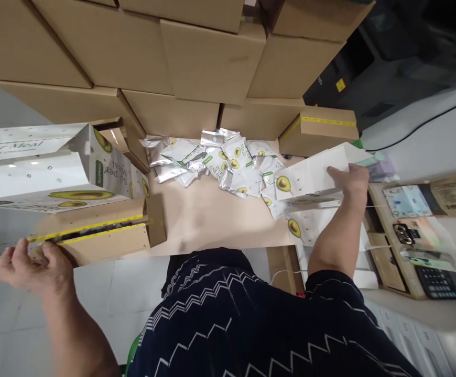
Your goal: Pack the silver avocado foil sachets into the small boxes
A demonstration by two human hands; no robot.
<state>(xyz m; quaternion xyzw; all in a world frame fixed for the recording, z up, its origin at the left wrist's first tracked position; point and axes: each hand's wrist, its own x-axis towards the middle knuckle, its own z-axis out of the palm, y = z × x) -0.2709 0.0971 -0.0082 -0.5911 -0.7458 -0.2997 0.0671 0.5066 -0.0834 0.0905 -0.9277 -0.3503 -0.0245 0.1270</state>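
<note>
My left hand (35, 267) is closed on the near end of a brown cardboard box (106, 238) with yellow tape, at the left edge of the table. My right hand (349, 180) grips a flat white carton with an avocado print (310, 175) at the right of the table. Between the hands lies a heap of several silver and white avocado sachets (220, 162). More flat white cartons (302, 225) lie under my right forearm.
Stacked brown cardboard boxes (196, 57) wall off the far side of the table (208, 220). White avocado cartons (55, 167) lie on the left box. A small taped box (322, 131) sits far right. A shelf with a calculator (442, 283) stands at the right.
</note>
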